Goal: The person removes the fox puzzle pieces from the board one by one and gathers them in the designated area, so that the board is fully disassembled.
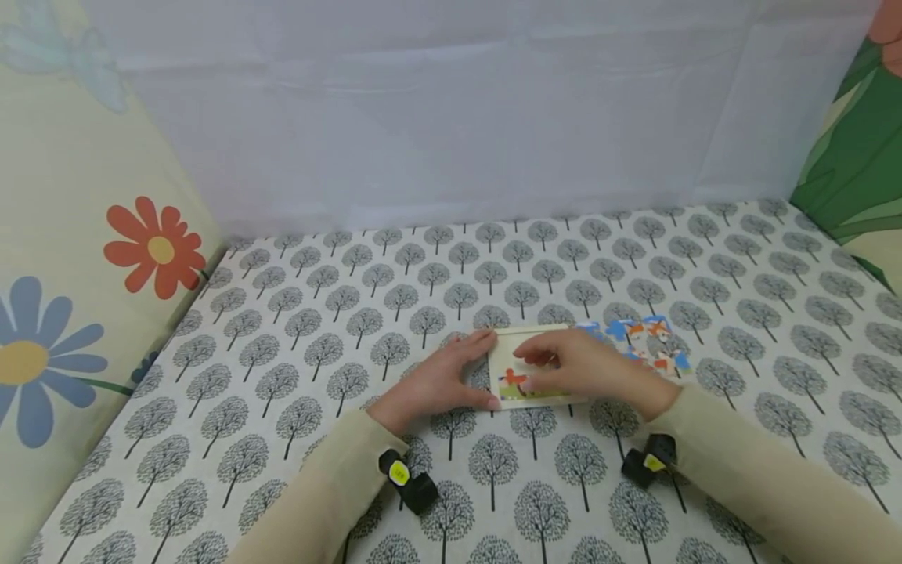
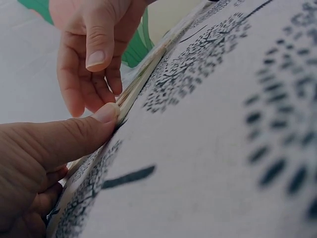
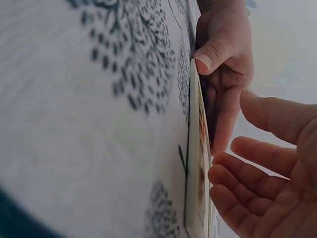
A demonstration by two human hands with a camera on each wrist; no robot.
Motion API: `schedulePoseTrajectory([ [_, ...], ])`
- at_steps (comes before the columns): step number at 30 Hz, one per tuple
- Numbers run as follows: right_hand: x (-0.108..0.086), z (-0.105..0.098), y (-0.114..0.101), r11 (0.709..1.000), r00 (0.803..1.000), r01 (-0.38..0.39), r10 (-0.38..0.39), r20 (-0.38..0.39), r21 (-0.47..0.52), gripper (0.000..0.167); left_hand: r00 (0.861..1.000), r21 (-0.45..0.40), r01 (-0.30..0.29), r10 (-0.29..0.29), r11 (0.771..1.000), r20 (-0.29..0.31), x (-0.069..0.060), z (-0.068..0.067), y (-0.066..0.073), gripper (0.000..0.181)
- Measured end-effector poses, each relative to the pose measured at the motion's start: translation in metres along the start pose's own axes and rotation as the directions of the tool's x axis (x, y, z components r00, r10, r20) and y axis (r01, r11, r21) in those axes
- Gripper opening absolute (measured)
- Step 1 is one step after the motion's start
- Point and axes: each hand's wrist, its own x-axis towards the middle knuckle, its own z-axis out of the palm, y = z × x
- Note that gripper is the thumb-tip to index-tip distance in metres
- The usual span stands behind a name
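Note:
A shallow wooden puzzle tray (image 1: pixel 507 350) with a pale rim lies on the cloth. At its near left corner is a patch of picture in red-orange and green, a puzzle piece (image 1: pixel 514 382). My left hand (image 1: pixel 442 378) holds the tray at its left end, thumb on the near corner and fingers at the far one. Over the tray hovers my right hand (image 1: pixel 581 364), its fingers loosely bent; the right wrist view shows nothing between them. It hides the tray's right part. Loose puzzle pieces (image 1: pixel 658 327) with fox pictures lie beyond it on the right.
A white cloth (image 1: pixel 303 439) printed with grey trees covers the table. Behind it hangs a plain pale sheet (image 1: pixel 479 141). Flower-printed panels stand at the left (image 1: pixel 63 196) and right (image 1: pixel 856 149).

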Motion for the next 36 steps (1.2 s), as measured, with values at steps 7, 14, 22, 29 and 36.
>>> schedulePoseTrajectory([
  [7, 0.008, 0.005, -0.002, 0.999, 0.999, 0.049, -0.049, 0.011, 0.005, 0.045, 1.0, 0.014, -0.002, 0.002, 1.0, 0.001, 0.0, 0.0, 0.0, 0.096],
  [14, 0.013, 0.006, -0.006, 0.996, 0.996, 0.081, -0.08, 0.025, -0.037, 0.037, 1.0, 0.008, 0.002, -0.002, 1.0, -0.003, 0.0, 0.0, 0.0, 0.097],
  [22, 0.018, 0.01, -0.014, 0.992, 0.998, 0.052, -0.047, 0.044, -0.115, 0.026, 1.0, -0.008, 0.003, -0.003, 1.0, -0.006, -0.001, 0.0, 0.001, 0.097],
  [29, 0.022, 0.01, -0.024, 0.984, 0.998, 0.002, 0.009, 0.057, -0.181, 0.018, 1.0, -0.004, -0.018, 0.018, 1.0, -0.008, -0.001, -0.001, 0.001, 0.096],
  [36, 0.029, 0.011, -0.032, 0.972, 0.994, -0.045, 0.067, 0.088, -0.229, 0.016, 0.999, 0.01, -0.038, 0.038, 0.999, -0.005, -0.001, -0.001, 0.0, 0.097],
])
